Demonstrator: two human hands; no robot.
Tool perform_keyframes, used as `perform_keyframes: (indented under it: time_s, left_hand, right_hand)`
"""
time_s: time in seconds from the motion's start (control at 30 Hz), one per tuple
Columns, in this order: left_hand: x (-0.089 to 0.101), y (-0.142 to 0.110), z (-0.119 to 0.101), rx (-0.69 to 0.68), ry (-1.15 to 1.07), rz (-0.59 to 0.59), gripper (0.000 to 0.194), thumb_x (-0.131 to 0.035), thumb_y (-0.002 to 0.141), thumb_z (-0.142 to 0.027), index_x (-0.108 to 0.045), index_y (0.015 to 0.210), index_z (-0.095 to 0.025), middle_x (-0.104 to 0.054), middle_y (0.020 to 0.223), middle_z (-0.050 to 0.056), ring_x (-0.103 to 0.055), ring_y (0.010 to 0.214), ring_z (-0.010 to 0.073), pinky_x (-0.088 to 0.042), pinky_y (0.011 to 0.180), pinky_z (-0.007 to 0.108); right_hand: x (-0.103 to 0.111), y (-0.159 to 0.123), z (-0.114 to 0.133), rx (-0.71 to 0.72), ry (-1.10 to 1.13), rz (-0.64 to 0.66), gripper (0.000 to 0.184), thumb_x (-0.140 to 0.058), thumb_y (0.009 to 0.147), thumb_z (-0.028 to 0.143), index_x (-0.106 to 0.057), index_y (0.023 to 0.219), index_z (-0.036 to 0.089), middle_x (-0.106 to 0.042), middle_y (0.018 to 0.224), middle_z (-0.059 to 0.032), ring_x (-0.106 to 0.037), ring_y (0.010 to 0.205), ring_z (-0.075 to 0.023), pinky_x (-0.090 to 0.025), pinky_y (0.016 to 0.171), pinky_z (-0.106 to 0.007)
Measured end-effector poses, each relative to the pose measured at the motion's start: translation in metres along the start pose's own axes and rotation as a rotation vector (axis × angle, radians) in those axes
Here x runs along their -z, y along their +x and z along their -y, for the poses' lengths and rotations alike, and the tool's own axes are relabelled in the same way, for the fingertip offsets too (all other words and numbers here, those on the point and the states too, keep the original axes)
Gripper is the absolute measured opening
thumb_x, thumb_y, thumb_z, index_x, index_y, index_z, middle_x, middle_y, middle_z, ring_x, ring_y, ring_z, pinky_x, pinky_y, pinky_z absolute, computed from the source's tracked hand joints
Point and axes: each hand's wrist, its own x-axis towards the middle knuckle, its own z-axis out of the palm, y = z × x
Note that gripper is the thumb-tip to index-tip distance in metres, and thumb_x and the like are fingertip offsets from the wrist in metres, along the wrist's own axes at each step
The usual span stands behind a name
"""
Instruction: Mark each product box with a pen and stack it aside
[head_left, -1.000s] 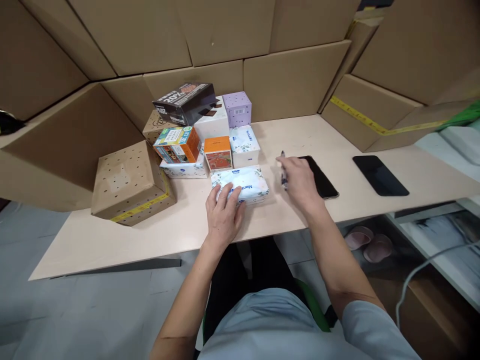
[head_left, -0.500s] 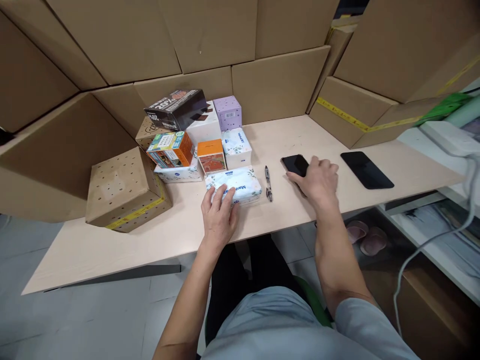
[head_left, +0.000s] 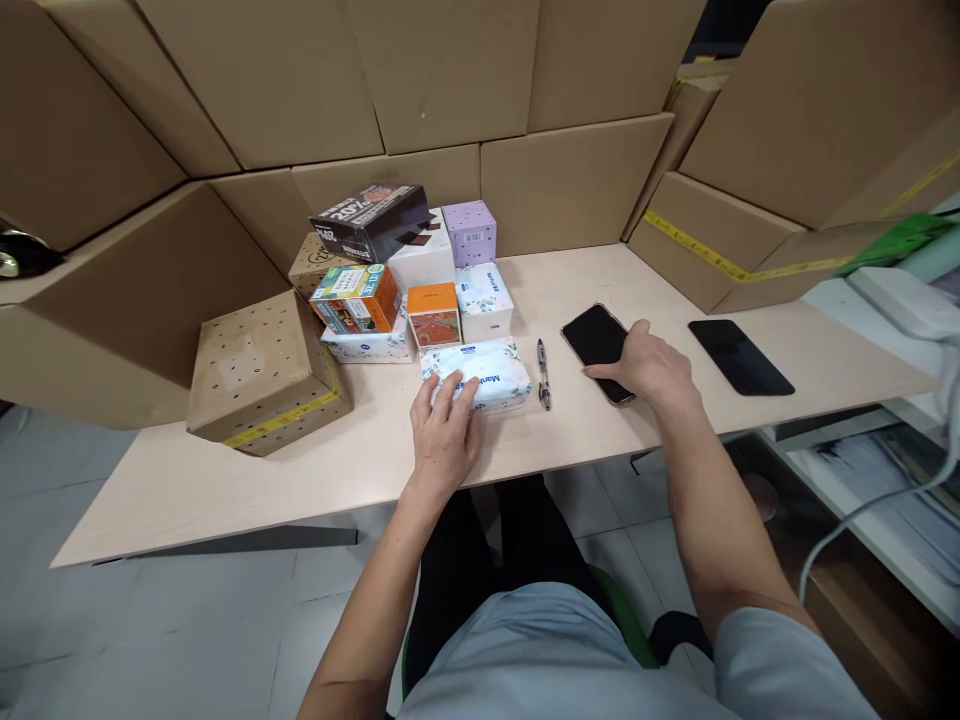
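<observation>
My left hand [head_left: 444,425] rests on the near side of a white floral tissue pack [head_left: 491,362], fingers spread over its top and thumb apart. A black-screened smartphone [head_left: 596,335] lies on the table, gripped by my right hand [head_left: 660,368]. The right thumb stretches across the screen to the phone's left edge, while the other fingers curl at its right side, partly hidden. Between the tissue pack and this phone lies a pen [head_left: 543,375]. A second dark phone-like slab [head_left: 741,357] sits flat, to the right of my right hand.
Behind the left hand are an orange box [head_left: 433,312], another tissue pack [head_left: 484,298], a purple box [head_left: 470,232] and a black box [head_left: 369,222] in a pile. A spotted carton [head_left: 259,370] stands at left. Tall cardboard panels [head_left: 577,185] border the table's back.
My right hand has shifted a little right and nearer over the smartphone, exposing more of its screen. My left hand stays on the tissue pack. The view has turned slightly.
</observation>
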Motion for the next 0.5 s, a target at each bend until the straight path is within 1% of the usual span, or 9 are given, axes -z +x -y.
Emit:
perform_keyframes:
  time_s: [0.07,0.13,0.17,0.23,0.3,0.37,0.43,0.5]
  left_hand:
    - [-0.001,0.0,0.0,0.006,-0.01,0.003,0.041,-0.06,0.098,-0.023,-0.062,0.139,-0.02,-0.064,0.143,0.014,-0.047,0.141,0.0339,-0.041,0.118,0.05]
    - [-0.001,-0.001,0.001,0.014,-0.017,0.013,0.042,-0.059,0.098,-0.022,-0.061,0.14,-0.02,-0.064,0.144,0.014,-0.047,0.141,0.0339,-0.041,0.118,0.05]
    - [-0.001,-0.001,0.001,0.019,-0.021,0.02,0.042,-0.058,0.098,-0.022,-0.061,0.14,-0.021,-0.064,0.144,0.013,-0.047,0.141,0.034,-0.042,0.118,0.051]
    - [-0.001,-0.002,0.001,0.034,-0.029,0.034,0.042,-0.057,0.098,-0.023,-0.062,0.14,-0.022,-0.063,0.145,0.013,-0.047,0.142,0.0341,-0.042,0.118,0.051]
    - [-0.001,-0.002,0.001,0.051,-0.037,0.047,0.042,-0.057,0.098,-0.023,-0.062,0.14,-0.022,-0.063,0.146,0.013,-0.047,0.142,0.0338,-0.042,0.117,0.052]
    - [0.0,-0.002,0.0,0.061,-0.042,0.059,0.041,-0.056,0.099,-0.022,-0.063,0.139,-0.022,-0.063,0.146,0.013,-0.047,0.142,0.0335,-0.042,0.117,0.051]
    - [0.0,-0.002,0.0,0.064,-0.044,0.068,0.041,-0.056,0.099,-0.022,-0.063,0.139,-0.022,-0.062,0.146,0.013,-0.047,0.142,0.0334,-0.042,0.117,0.05]
    - [0.0,-0.002,-0.001,0.066,-0.04,0.067,0.041,-0.056,0.098,-0.021,-0.063,0.139,-0.022,-0.063,0.146,0.013,-0.047,0.142,0.0335,-0.043,0.117,0.05]
  right_hand:
    - [0.007,-0.001,0.006,0.05,-0.069,-0.013,0.073,-0.078,0.079,0.055,-0.051,0.131,0.011,-0.07,0.111,-0.0224,-0.068,0.107,-0.0396,-0.05,0.08,-0.044]
    - [0.012,0.002,0.006,0.13,-0.09,-0.034,0.054,-0.075,0.082,0.049,-0.058,0.12,0.015,-0.072,0.107,-0.0193,-0.067,0.104,-0.0374,-0.048,0.076,-0.042]
    - [0.013,0.006,0.004,0.163,-0.073,-0.031,0.045,-0.074,0.082,0.047,-0.061,0.113,0.017,-0.072,0.104,-0.0172,-0.067,0.101,-0.0353,-0.048,0.074,-0.04]
    - [0.013,0.013,-0.003,0.206,0.035,0.001,0.032,-0.073,0.08,0.043,-0.063,0.098,0.019,-0.071,0.095,-0.0118,-0.067,0.091,-0.0297,-0.046,0.07,-0.037]
    - [0.012,0.016,-0.014,0.231,0.231,0.017,0.026,-0.072,0.077,0.042,-0.061,0.089,0.021,-0.068,0.084,-0.0064,-0.064,0.081,-0.0246,-0.046,0.069,-0.036]
    - [0.01,0.009,-0.023,0.257,0.526,0.012,0.027,-0.073,0.076,0.042,-0.059,0.086,0.022,-0.066,0.08,-0.0037,-0.062,0.076,-0.0221,-0.048,0.069,-0.036]
    - [0.006,-0.011,-0.029,0.261,0.897,0.04,0.033,-0.073,0.076,0.046,-0.06,0.096,0.023,-0.068,0.088,-0.0048,-0.064,0.079,-0.0231,-0.052,0.07,-0.038]
    - [-0.001,-0.041,-0.03,0.23,1.243,0.133,0.044,-0.069,0.08,0.05,-0.059,0.114,0.024,-0.072,0.105,-0.0092,-0.068,0.084,-0.0261,-0.056,0.069,-0.042]
